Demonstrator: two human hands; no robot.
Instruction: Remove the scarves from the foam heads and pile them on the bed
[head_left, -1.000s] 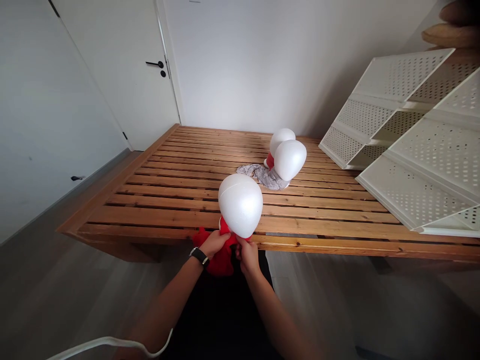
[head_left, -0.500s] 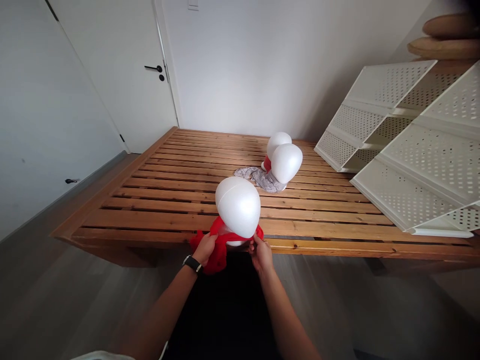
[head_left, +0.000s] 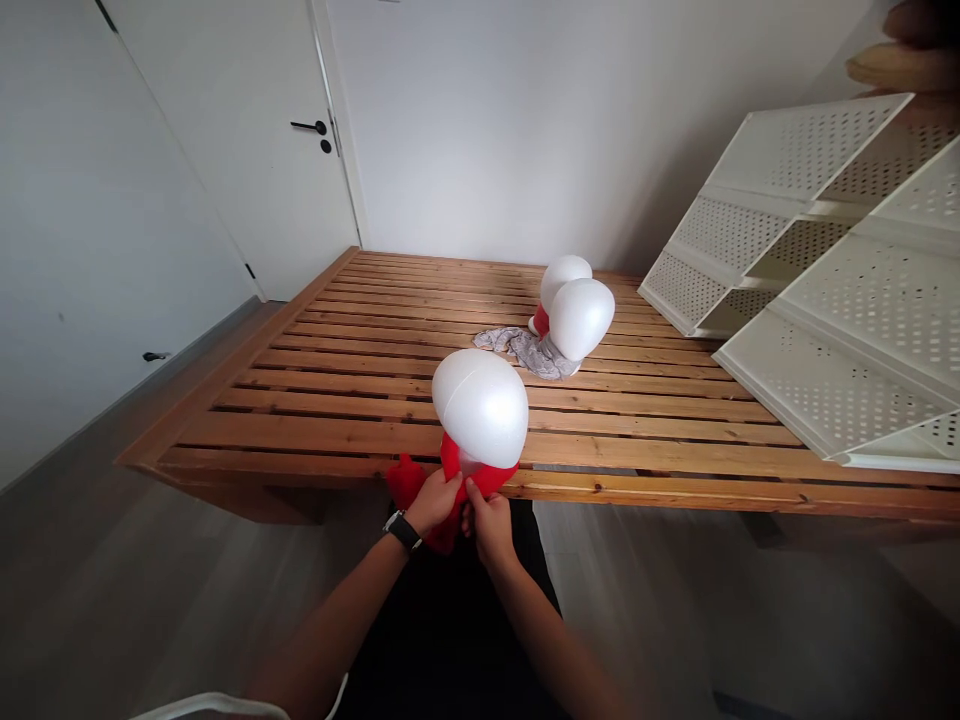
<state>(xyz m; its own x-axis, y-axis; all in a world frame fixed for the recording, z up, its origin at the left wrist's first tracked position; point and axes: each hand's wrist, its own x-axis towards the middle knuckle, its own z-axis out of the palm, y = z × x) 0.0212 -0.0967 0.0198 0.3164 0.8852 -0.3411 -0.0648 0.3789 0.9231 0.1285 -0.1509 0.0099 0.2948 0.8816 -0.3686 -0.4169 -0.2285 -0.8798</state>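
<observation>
From my end I see both hands meeting at the near edge of the slatted wooden bed frame (head_left: 337, 380), right under a white foam head (head_left: 481, 405) that stands upright on the front rail. The left hand (head_left: 435, 497), with a dark wristwatch (head_left: 403, 530) on its wrist, has its grip pinched narrow on a red cloth (head_left: 409, 482). The right hand (head_left: 489, 515) sits just beside it, the fingers of the two nearly touching, and its grip is likewise closed on the same cloth. The cloth wraps the neck of the foam head, showing red on both sides below the white dome, and a loose bunch of it hangs off to the left of the left hand, past the bed's edge. So the cloth lies directly within and above both grips, while the foam head rises just beyond the fingertips. I cannot tell whether either hand touches the foam itself. Farther back on the slats, well apart from the hands, a second foam head (head_left: 581, 318) stands with a third (head_left: 564, 272) close behind it, and a grey patterned cloth (head_left: 525, 348) lies at their base. A white perforated shelf unit (head_left: 840, 300) leans tilted over the bed's right side.
</observation>
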